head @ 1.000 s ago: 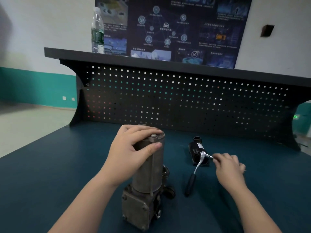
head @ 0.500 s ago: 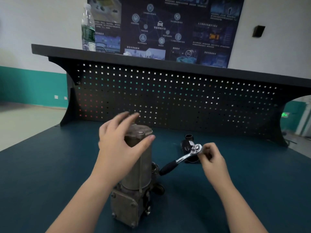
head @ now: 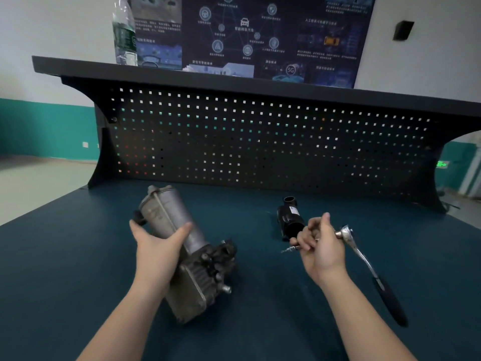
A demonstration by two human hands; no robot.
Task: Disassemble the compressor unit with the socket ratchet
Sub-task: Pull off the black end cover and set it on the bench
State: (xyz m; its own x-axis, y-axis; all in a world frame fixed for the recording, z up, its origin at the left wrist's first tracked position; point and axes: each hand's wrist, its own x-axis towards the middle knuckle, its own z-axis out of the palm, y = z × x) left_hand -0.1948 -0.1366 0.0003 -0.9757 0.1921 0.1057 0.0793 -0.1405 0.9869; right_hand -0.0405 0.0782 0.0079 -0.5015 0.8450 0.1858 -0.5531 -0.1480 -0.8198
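The grey metal compressor unit (head: 171, 222) leans to the left on the blue bench, its cylinder end raised and its square finned base (head: 200, 280) low at the right. My left hand (head: 156, 246) grips the cylinder from below. My right hand (head: 320, 246) is closed around the extension bar of the socket ratchet (head: 364, 261). The bar's tip sticks out to the left of my fingers. The ratchet's chrome head sits just right of my hand, and its black handle hangs down to the right.
A small black part (head: 290, 220) with a white label lies on the blue bench top (head: 78, 256) behind my right hand. A black pegboard back panel (head: 260, 142) with a shelf closes the far side. A plastic water bottle (head: 124, 32) stands on that shelf.
The compressor went from upright to tilted left, my left hand shifting from its top to under the cylinder. My right hand lifted the ratchet off the bench and the handle swung to the right.
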